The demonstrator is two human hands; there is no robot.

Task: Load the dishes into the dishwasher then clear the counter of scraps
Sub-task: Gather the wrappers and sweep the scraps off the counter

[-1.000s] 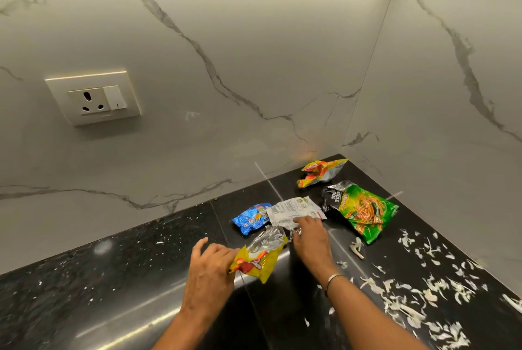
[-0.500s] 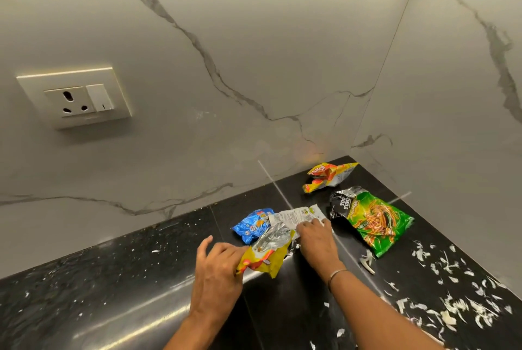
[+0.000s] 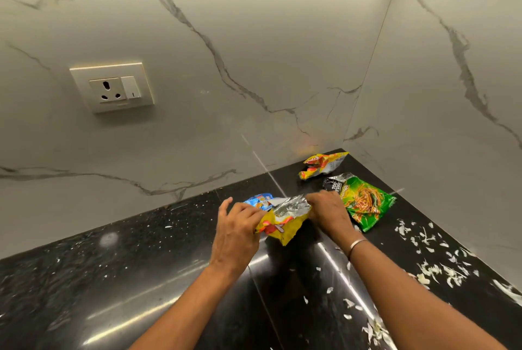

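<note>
Scraps of white peel (image 3: 423, 278) and wrappers mark the clearing step, I judge. My left hand (image 3: 237, 233) pinches a yellow foil-lined snack wrapper (image 3: 282, 226) low over the black polished stone counter (image 3: 141, 279). My right hand (image 3: 329, 212) curls at its silver mouth, on what I cannot tell. A blue plastic wrapper (image 3: 258, 200) lies just behind, a green noodle packet (image 3: 364, 204) beside my right hand. Gathering those looks next.
</note>
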